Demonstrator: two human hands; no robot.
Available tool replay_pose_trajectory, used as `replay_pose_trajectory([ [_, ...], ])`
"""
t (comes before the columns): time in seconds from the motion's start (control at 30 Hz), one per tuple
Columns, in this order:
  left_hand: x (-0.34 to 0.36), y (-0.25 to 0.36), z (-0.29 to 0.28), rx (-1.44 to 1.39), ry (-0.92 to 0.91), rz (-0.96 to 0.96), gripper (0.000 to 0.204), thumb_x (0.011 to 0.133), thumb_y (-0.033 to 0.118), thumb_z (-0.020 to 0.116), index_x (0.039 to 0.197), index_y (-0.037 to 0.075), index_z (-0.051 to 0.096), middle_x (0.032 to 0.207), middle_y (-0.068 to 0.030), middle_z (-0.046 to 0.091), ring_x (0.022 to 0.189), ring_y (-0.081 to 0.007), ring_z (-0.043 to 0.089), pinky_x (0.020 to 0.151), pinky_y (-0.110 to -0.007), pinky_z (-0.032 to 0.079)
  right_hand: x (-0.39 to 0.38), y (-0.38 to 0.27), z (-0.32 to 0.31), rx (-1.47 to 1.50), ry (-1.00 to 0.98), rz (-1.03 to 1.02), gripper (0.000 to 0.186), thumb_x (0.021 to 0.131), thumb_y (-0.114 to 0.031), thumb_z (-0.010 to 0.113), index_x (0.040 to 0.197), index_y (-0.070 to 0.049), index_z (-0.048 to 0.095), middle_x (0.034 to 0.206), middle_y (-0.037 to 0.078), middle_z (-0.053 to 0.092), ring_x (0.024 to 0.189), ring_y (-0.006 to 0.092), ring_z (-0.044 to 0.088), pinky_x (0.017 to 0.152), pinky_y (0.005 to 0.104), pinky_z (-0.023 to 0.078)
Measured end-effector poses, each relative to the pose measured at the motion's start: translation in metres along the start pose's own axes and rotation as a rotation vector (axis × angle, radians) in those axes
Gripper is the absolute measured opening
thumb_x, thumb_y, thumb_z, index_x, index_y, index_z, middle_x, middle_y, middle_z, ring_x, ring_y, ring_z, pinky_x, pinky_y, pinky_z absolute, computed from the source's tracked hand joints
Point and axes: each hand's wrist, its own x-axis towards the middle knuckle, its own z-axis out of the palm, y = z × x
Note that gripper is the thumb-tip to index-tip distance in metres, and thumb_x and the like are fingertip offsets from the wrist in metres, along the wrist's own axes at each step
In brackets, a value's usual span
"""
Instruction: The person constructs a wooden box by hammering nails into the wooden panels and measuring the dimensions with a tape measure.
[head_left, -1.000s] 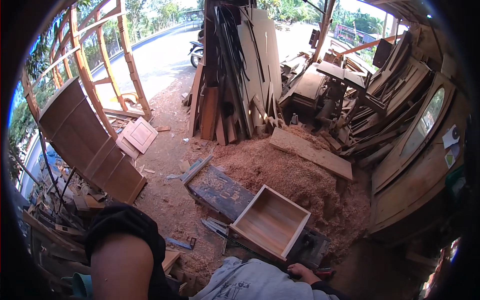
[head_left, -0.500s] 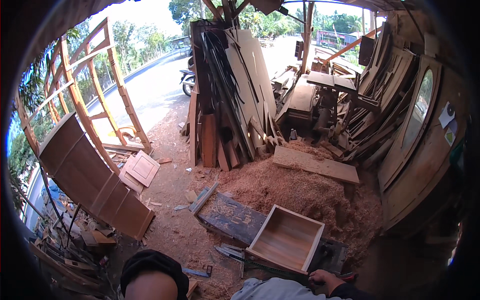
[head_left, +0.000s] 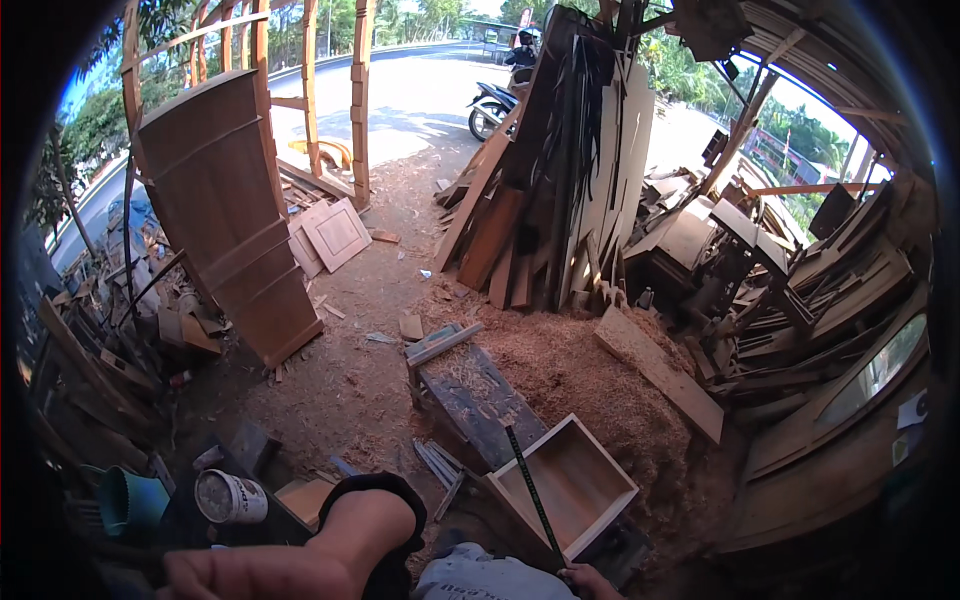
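Note:
An open wooden drawer (head_left: 575, 480), pale-rimmed with a brown bottom, rests tilted on a dark low bench (head_left: 470, 385). My right hand (head_left: 592, 582), at the lower edge, is closed on one end of a long thin dark green strip (head_left: 533, 492); its exact kind I cannot make out. The strip slants up across the drawer's left part. My left hand (head_left: 255, 573) reaches out to the left, just below a white bucket (head_left: 230, 497). Its fingers are blurred and partly cut off by the lower edge.
A teal container (head_left: 132, 500) stands left of the bucket. Wood shavings (head_left: 640, 400) heap beyond the drawer, with a loose board (head_left: 660, 375) on them. A tall brown panel (head_left: 220, 200) leans at left; stacked planks (head_left: 560, 170) stand at the back. Metal strips (head_left: 438, 465) lie by the bench.
The view has turned to the left. My left arm now stretches out leftward, its hand come into view. The green strip has swung up from the drawer's near edge to lie across it.

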Motion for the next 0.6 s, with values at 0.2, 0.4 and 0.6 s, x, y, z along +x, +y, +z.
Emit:
replay_pose_trajectory([
  [0.2, -0.215, -0.005, -0.013, -0.069, 0.118, -1.476, 0.035, 0.105, 0.029, 0.041, 0.114, 0.000, 0.058, 0.095, -0.0116, 0.062, 0.085, -0.0192, 0.057, 0.081, -0.034, 0.045, -0.016, 0.005, 0.004, 0.345, 0.079, 0.087, 0.026, 0.094, -0.026, 0.060, 0.107, -0.006, 0.072, 0.089, 0.007, 0.072, 0.082, 0.0169, 0.067, 0.076, 0.0314, 0.052],
  [0.4, -0.437, 0.111, -0.052, 0.045, -0.273, -2.396, 0.025, 0.099, 0.019, 0.051, 0.108, 0.000, 0.065, 0.087, -0.0041, 0.065, 0.075, -0.0106, 0.059, 0.069, -0.025, 0.048, -0.006, -0.009, 0.014, 0.810, 0.044, 0.083, 0.022, 0.098, -0.017, 0.054, 0.107, 0.001, 0.063, 0.088, 0.017, 0.070, 0.077, 0.0283, 0.070, 0.073, 0.0402, 0.057],
  [0.6, -0.516, 0.223, -0.083, 0.063, -1.289, -2.479, 0.033, 0.091, 0.035, 0.057, 0.098, 0.006, 0.070, 0.085, -0.0112, 0.071, 0.083, -0.0225, 0.069, 0.075, -0.036, 0.052, 0.023, -0.012, 0.004, 0.977, 0.140, 0.121, 0.020, 0.098, -0.013, 0.050, 0.100, 0.004, 0.060, 0.080, 0.018, 0.067, 0.072, 0.0312, 0.070, 0.067, 0.0398, 0.058],
])
